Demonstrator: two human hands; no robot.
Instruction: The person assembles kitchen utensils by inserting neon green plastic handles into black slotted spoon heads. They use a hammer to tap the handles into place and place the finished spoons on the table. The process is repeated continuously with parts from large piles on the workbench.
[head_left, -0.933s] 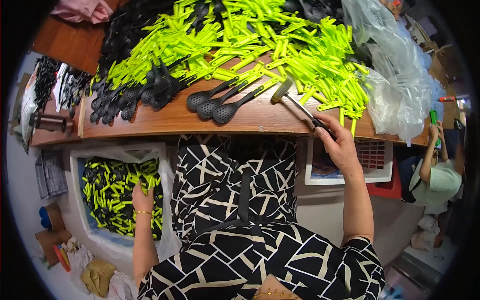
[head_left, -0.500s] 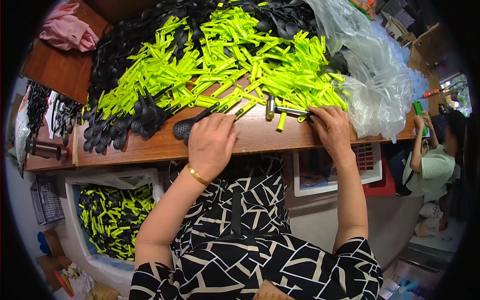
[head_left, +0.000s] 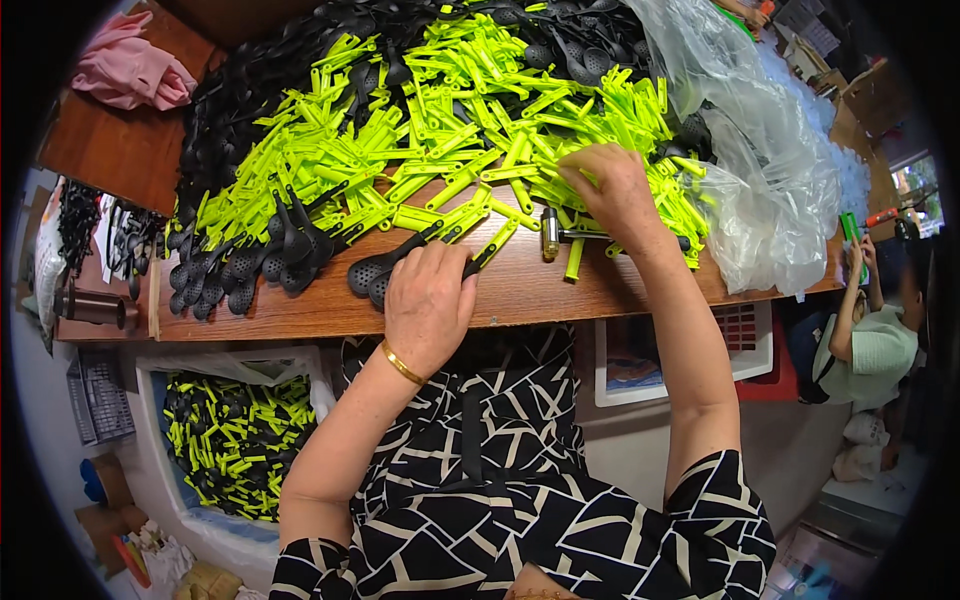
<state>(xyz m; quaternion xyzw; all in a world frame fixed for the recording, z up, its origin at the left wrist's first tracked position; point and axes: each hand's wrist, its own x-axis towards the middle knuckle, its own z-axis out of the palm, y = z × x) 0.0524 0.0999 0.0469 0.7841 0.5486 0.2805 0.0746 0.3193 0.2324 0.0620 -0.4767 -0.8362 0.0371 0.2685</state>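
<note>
My left hand (head_left: pixel 432 300) is closed on a black slotted spoon, whose bright green handle (head_left: pixel 497 243) sticks out beyond the fingers; its bowl is mostly hidden by the hand. Beside it lie black slotted spoons (head_left: pixel 372 278), also fitted with green handles. My right hand (head_left: pixel 612 195) reaches over the heap of loose green handles (head_left: pixel 440 110), its bent fingers and thumb apart at the handles, with nothing clearly held. Below that hand lies a hammer (head_left: pixel 550 238) with a metal head, its shaft pointing right and partly covered by the forearm. One loose green handle (head_left: pixel 573 260) lies beside the hammer.
Black spoon pieces (head_left: pixel 240 265) are massed left and behind the green heap. Clear plastic bags (head_left: pixel 765 190) cover the right side. Under the wooden table (head_left: pixel 500 312) stand a bin of green and black pieces (head_left: pixel 225 440) and a white crate (head_left: pixel 680 385). Another person (head_left: pixel 870 335) works far right.
My right hand has left the hammer's shaft and moved up and left over the green handles. My left hand stays on the spoon in nearly the same place.
</note>
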